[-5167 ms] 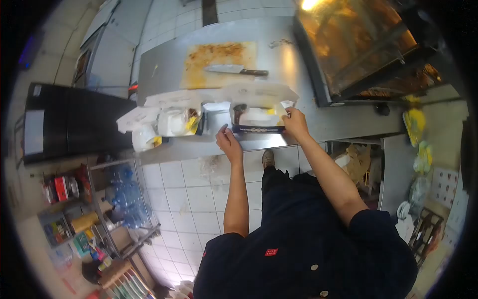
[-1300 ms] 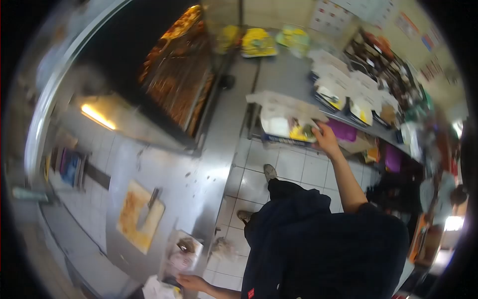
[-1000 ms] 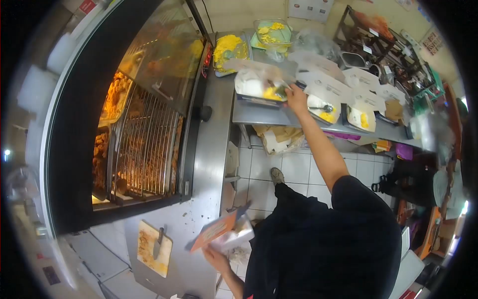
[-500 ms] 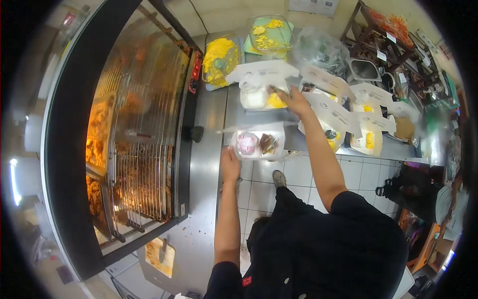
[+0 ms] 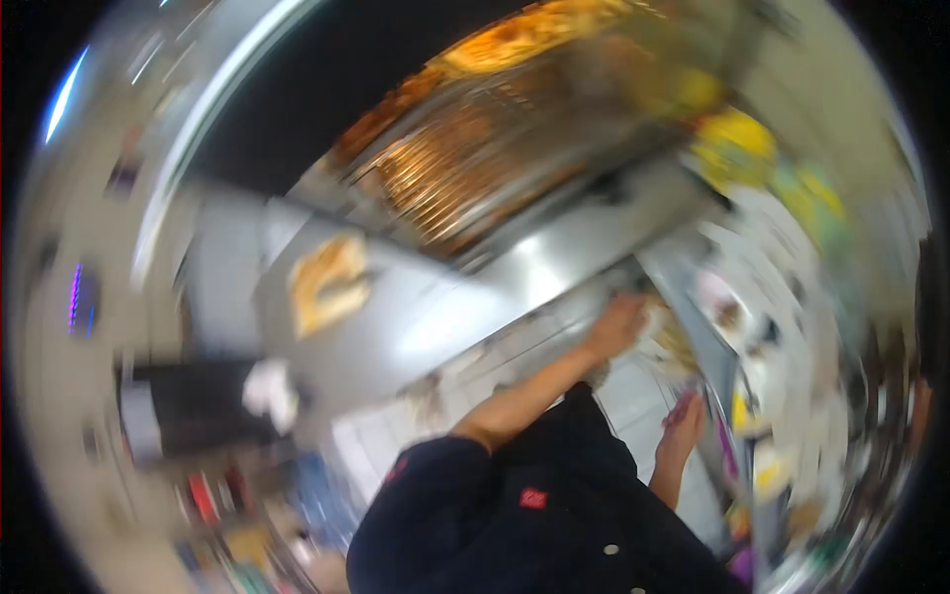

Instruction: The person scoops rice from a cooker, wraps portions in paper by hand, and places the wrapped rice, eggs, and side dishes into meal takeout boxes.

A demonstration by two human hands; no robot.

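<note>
Everything is smeared by a fast turn of my head. My left hand (image 5: 620, 325) is stretched out over the gap beside the steel counter, and its fingers are too blurred to read. Lower down, my right hand (image 5: 683, 424) hangs by the edge of the counter with the food boxes; its fingers are smeared too, and I cannot make out anything held. On that counter, nearest my hands, lies an open white box (image 5: 720, 299) with a pink-and-white item and something brown. Another box (image 5: 749, 401) shows yellow food.
A display cabinet (image 5: 465, 163) with browned food behind bars stands at the upper left, along the steel counter (image 5: 534, 267). A tray of orange-brown food (image 5: 330, 284) sits left of it. Shredded yellow food (image 5: 734, 147) is at the upper right. White floor tiles (image 5: 633, 401) show below.
My view has swung left. Both hands have left the boxes: the left from the near box's side, the right from the box with yellow food, drawing down towards my body.
</note>
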